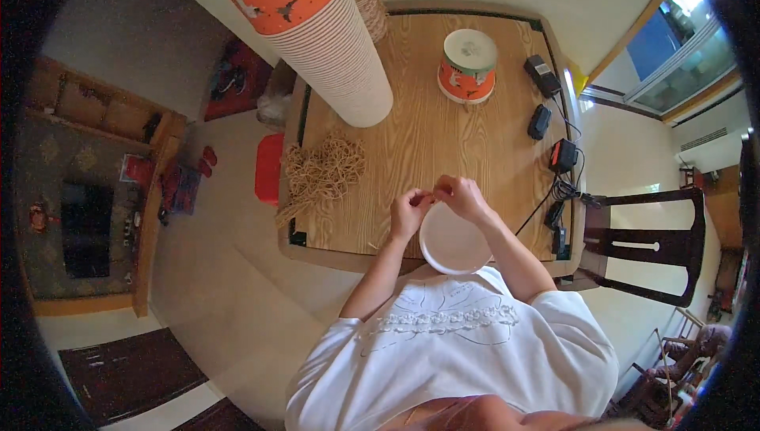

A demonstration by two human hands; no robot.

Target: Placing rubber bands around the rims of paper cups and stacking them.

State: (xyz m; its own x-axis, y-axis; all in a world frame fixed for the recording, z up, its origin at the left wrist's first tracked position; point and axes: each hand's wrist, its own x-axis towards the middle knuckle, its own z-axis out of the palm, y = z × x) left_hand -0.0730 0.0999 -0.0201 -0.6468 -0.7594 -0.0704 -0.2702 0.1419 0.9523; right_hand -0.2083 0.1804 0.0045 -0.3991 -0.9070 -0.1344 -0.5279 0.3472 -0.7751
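A white paper tub (454, 246) rests at the table's near edge against my shirt, its pale round face toward me. My left hand (409, 212) is closed in a pinch beside its far rim. Close by, fingertips nearly meeting the left's, my right hand (465, 197) is also pinched at that rim. Whatever lies between the fingers is too small to make out. A tangled pile of tan paper cords (324, 168) lies to the left. Farther off stands an orange and green printed paper tub (467, 71), its white round end facing up.
A tall leaning stack of nested paper tubs (336, 51) rises at the far left of the wooden table (419, 146). Along the right side lie black chargers (541, 75) with cables (566, 186). A dark wooden chair (649, 245) stands right; a red stool (269, 168) is left.
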